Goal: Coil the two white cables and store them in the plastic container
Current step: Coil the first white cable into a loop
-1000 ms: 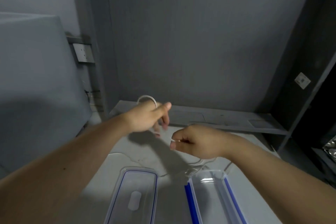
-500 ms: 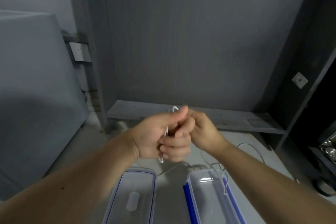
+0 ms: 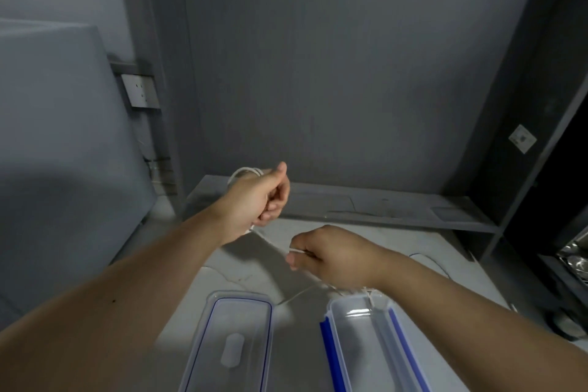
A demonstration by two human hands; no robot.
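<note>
The pale, marbled desk (image 3: 241, 270) fills the lower middle of the frame, smooth and lightly veined, with a grey raised shelf (image 3: 397, 210) along its far edge against the grey wall. Bare desk lies open between my arms and behind the two clear pieces at the bottom of the frame.

At lower right sits the plastic container (image 3: 359, 344), long, clear and rounded at the corners, with blue clips down both long sides; it holds nothing but a glint of light. Just left of it, apart, lies its lid (image 3: 232, 340), flat and clear with a thin blue line inside the rim.

My left hand (image 3: 254, 200), centre frame, is curled shut around a coil of white cable (image 3: 245, 172); a loop arcs out above my knuckles. My right hand (image 3: 331, 256), lower and to the right, pinches the same cable between thumb and forefinger, the other fingers folded in. The thin cord runs taut between my hands, then trails down to the desk near the container's far end. Another thin cable (image 3: 429, 259) curves on the desk at right.
</note>
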